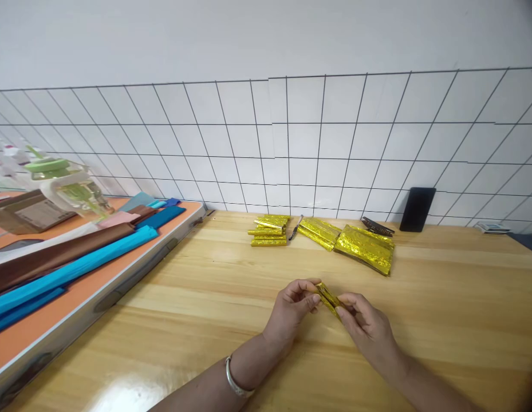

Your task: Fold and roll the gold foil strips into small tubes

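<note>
Between my two hands, just over the wooden table, is a narrow folded strip of shiny gold foil paper (328, 296). My left hand (294, 309) pinches its upper left end between thumb and fingers. At the lower right end, the thumb and fingers of my right hand (365, 321) are closed on the same strip. A dark crease runs along its length. Farther back lie a small pile of rolled gold foil pieces (269, 232), a flat gold foil packet (319, 233) and a larger stack of gold foil sheets (365, 249).
A pen (295, 228) lies between the foil piles. A dark hair-clip-like object (377, 226) and an upright black phone (417, 209) are by the tiled wall. On the left, an orange-topped surface (115, 260) bears blue and brown paper rolls, a cardboard box (29, 212) and a green-lidded bottle (70, 186).
</note>
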A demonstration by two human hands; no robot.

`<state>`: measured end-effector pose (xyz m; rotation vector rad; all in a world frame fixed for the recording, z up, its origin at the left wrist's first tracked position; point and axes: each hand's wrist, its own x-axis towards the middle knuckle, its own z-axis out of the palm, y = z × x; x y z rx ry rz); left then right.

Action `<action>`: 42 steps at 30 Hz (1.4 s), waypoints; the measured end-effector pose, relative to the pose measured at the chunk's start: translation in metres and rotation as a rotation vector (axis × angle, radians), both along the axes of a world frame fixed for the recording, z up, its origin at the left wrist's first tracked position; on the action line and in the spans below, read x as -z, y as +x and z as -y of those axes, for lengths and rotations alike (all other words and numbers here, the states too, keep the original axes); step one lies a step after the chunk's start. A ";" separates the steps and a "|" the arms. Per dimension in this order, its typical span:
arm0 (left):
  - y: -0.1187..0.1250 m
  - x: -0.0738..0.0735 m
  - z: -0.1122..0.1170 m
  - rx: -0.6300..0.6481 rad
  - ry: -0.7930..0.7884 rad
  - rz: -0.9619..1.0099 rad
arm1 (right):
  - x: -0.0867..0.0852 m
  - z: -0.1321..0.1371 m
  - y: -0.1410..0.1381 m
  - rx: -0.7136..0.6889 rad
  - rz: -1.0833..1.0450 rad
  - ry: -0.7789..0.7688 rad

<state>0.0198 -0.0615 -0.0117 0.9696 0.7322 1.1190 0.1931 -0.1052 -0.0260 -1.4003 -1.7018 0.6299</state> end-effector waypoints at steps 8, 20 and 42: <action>0.000 0.001 0.000 -0.007 0.048 -0.034 | 0.002 0.000 0.002 0.009 0.075 0.089; 0.000 0.000 0.001 -0.046 0.068 -0.065 | 0.005 0.000 0.003 -0.014 0.300 0.280; 0.004 0.005 -0.001 -0.074 -0.017 -0.011 | 0.006 0.001 0.003 -0.054 0.397 0.339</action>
